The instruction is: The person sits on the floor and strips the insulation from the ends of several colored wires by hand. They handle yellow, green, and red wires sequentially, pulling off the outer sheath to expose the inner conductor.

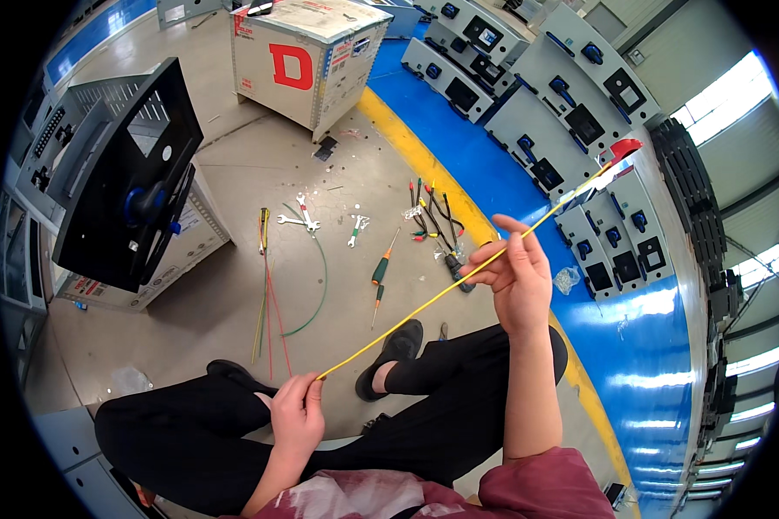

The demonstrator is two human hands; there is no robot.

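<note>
A long yellow wire [411,317] runs slantwise in front of me, rising from lower left to upper right. My left hand [298,419] pinches its lower end between thumb and fingers. Higher up, my right hand [521,281] holds the wire between thumb and fingers, the other fingers partly stretched out. Past that hand the wire carries on toward the upper right, over the blue floor. Below it on the floor lie a green-and-orange screwdriver [381,269] and a smaller screwdriver [377,298].
Red wires [277,318], a curved green wire [326,275], wrenches [304,218] and several pliers [441,216] lie on the floor. A black-fronted metal unit [130,177] stands at left, a wooden crate [307,73] ahead. Grey panels [571,95] line the blue floor at right.
</note>
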